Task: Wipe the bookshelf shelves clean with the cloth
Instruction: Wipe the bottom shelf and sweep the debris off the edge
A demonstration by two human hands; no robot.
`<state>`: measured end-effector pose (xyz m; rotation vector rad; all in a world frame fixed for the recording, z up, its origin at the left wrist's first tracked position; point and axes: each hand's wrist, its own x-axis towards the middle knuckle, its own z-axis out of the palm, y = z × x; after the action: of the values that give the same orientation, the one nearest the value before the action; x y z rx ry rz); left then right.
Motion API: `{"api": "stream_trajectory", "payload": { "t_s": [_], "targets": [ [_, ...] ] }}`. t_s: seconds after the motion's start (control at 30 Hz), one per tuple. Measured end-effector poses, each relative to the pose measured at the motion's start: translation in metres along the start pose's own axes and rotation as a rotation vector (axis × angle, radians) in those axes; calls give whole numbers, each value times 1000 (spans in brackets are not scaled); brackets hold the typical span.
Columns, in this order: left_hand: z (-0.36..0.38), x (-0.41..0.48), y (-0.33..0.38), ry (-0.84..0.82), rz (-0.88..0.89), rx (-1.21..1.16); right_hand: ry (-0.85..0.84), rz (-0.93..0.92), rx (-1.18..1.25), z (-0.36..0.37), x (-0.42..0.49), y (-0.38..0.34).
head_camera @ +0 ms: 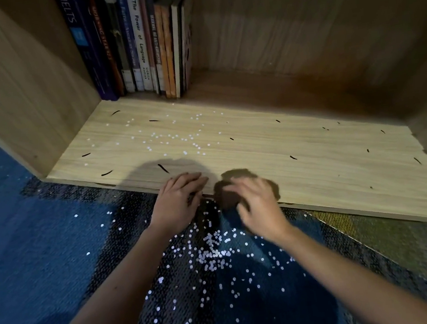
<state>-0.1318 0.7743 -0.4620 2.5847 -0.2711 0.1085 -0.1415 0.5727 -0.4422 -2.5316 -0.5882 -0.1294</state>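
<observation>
Two bare hands reach to the front edge of one pale, wood-grain shelf (312,150), the bottom of a bookshelf. The right hand (257,204), blurred, grips one bunched, dark brown cloth (235,176), fingers spread and bent over it; the soft-looking cloth sits on the shelf's front edge. The left hand (177,206) rests just beside it, fingers (190,180) straight and together, touching the edge. Dozens of tiny white round bits (175,137) and more than a dozen thin dark slivers (163,168) dot the shelf. More white bits lie on the nubby blue carpet (29,236). Roughly a dozen upright books (137,42) stand at the back left.
</observation>
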Motion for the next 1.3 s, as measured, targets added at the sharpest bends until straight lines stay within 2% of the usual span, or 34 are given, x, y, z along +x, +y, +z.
{"api": "stream_trajectory", "payload": {
  "t_s": [0.1,0.17,0.27,0.33,0.4,0.47,0.53,0.67,0.87,1.0,1.23,1.3],
  "targets": [
    [-10,1,-1,35,-4,-135,-66,-137,168,4,-6,-28],
    [-18,3,-10,56,-6,-81,-31,-86,238,-5,17,-25],
    [-33,12,-24,2,-40,92,55,15,141,-13,58,0],
    [-43,22,-30,-36,-47,132,7,34,90,-7,66,1],
    [-47,29,-34,-50,-64,145,-65,-95,73,8,53,-12],
    [-47,41,-42,-47,-77,193,-143,-179,170,13,50,-26],
    [-45,48,-52,-83,-95,236,-133,-123,203,3,75,-28],
    [-41,56,-64,-124,-167,180,11,-11,81,-10,157,-1],
    [-35,54,-66,-26,-179,114,-5,59,-43,11,205,22],
    [-36,55,-68,-14,-184,104,-54,68,-132,24,202,30],
    [-39,54,-68,8,-182,-34,-193,-169,-22,24,119,-17],
    [-41,51,-65,9,-194,-64,-174,-234,57,21,90,-24]
  ]
}}
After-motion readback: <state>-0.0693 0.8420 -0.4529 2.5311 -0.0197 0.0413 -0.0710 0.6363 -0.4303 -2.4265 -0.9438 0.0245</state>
